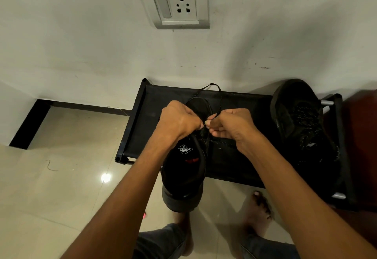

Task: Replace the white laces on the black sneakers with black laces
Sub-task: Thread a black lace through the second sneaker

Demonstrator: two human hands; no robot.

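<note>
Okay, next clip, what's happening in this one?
A person is lacing a black sneaker propped at the front edge of a low black rack. The left hand and the right hand each pinch the black lace over the shoe, which loops up behind them. The second sneaker, already black-laced, lies on the rack's right side.

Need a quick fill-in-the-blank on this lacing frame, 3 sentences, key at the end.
1. Both hands pinch a ____ lace above the near sneaker.
2. The second sneaker lies on the black ____, toward the person's right.
3. On the wall, a switch sits beside a ____.

Missing words: black; rack; socket
</note>
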